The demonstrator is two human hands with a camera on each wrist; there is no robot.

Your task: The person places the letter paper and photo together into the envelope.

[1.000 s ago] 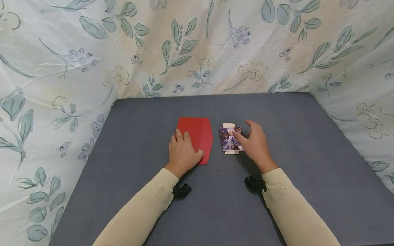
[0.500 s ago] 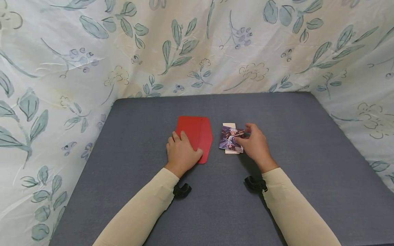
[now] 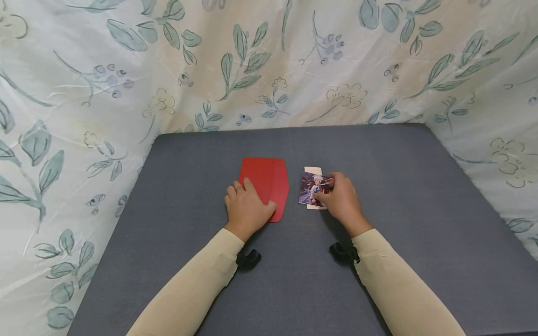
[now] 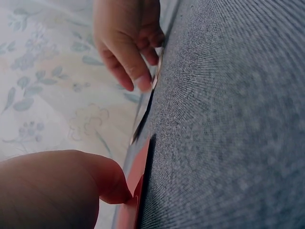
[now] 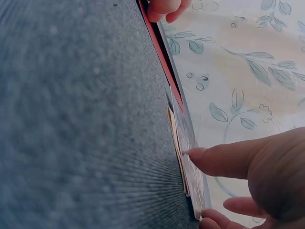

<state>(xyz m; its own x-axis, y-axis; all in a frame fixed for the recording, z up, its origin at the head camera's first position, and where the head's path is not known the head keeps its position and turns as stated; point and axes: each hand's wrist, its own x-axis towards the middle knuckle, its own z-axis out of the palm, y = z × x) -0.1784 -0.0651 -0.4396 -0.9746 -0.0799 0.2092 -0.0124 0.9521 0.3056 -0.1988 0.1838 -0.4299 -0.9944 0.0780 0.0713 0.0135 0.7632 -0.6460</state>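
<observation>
In the head view my left hand (image 3: pixel 249 205) rests on a red envelope (image 3: pixel 262 173) that lies flat on the dark table. Its fingers lie over the envelope's left part, and in the left wrist view the thumb touches the red paper (image 4: pixel 139 164). My right hand (image 3: pixel 343 203) pinches a printed picture card (image 3: pixel 310 191) by its right side. In the right wrist view the thumb is on the card's face (image 5: pixel 188 164), with fingers at its edge. Beneath the card, a folded cream paper (image 3: pixel 313 170) shows at the top and bottom.
A dark grey tabletop (image 3: pixel 201 168) carries everything. Patterned cloth (image 3: pixel 269 70) with leaves and flowers hangs behind and along both sides. Black wrist mounts (image 3: pixel 249 259) sit under both cream sleeves.
The right fingers have closed on the card, which has turned slightly and shifted up over the cream paper. The left hand stays on the envelope with barely any movement.
</observation>
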